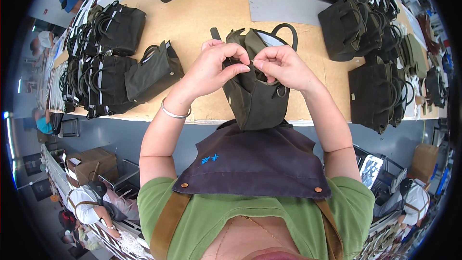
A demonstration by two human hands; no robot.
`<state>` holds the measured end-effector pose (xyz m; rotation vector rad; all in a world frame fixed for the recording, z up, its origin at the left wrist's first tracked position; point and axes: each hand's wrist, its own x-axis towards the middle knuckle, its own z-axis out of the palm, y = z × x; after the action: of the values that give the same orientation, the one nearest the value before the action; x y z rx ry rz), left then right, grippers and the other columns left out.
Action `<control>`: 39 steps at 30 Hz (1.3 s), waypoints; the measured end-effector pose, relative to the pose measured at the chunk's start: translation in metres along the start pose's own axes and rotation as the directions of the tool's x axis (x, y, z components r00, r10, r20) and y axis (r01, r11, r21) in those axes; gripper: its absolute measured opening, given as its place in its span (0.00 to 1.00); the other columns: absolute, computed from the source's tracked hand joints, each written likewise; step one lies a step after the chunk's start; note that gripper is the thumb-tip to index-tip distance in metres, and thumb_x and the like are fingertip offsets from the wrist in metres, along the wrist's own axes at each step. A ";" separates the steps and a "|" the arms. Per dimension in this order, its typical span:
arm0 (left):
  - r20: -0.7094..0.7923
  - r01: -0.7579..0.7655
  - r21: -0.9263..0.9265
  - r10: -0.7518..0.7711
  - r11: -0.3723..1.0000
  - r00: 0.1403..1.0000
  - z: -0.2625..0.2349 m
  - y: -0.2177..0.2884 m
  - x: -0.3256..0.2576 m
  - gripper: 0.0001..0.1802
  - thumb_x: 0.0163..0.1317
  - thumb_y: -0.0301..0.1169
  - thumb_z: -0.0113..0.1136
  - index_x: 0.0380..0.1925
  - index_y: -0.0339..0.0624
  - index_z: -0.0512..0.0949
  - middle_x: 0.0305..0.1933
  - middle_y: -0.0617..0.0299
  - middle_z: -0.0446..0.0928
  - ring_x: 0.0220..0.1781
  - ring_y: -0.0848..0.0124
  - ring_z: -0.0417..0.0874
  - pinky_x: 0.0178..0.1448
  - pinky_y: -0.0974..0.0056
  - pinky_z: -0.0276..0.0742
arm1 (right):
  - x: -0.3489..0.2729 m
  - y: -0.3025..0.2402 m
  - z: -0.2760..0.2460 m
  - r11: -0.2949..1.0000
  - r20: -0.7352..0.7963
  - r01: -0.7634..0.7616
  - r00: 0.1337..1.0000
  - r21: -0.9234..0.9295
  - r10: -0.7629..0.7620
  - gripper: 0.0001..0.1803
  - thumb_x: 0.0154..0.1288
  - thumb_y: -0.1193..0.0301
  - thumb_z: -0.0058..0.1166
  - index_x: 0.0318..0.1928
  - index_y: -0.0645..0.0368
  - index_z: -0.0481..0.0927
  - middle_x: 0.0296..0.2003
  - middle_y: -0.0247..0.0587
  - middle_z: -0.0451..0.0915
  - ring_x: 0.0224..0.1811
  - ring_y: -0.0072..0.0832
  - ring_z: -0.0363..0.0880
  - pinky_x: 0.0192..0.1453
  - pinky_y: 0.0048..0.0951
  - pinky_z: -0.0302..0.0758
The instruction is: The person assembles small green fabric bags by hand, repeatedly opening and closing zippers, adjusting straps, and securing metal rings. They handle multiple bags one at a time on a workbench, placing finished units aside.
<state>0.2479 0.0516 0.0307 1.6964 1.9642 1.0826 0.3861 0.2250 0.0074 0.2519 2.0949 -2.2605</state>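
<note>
We see the left hand [214, 67] and right hand [286, 70], fingers pinching what looks like the zip [235, 59]. Bag [260, 101] leans at the desk's [202, 24] near edge; lopsided tugging could tip it.

The view was dominated by a broad table [207, 14], its tan surface partly overlaid toward the far side by a flat grey sheet [284, 6]. Along the table's near edge, a smooth blue-grey floor [130, 135] was exposed. On the left, a brown cardboard box [94, 163] was seen below a pale metal frame [70, 127], and a second cardboard box [423, 161] was set off toward the right rim. The left rim was lit by a bright bluish-white strip light [10, 135]. The walls were blurred there, and their shape could not be clearly made out.
</note>
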 end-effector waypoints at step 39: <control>-0.010 0.120 0.024 -0.120 0.992 0.993 0.002 0.016 -0.005 0.09 0.57 0.27 0.65 0.39 0.45 0.83 0.38 0.69 0.82 0.42 0.75 0.77 0.58 0.65 0.55 | -0.023 -0.002 0.014 0.962 -0.144 0.098 0.980 -0.255 -0.138 0.06 0.61 0.74 0.60 0.34 0.65 0.84 0.20 0.32 0.79 0.20 0.12 0.69 0.24 0.21 0.66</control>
<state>0.2615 0.0479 0.0394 1.5663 2.0637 1.0278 0.4078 0.2094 0.0139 0.3128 2.5103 -2.0708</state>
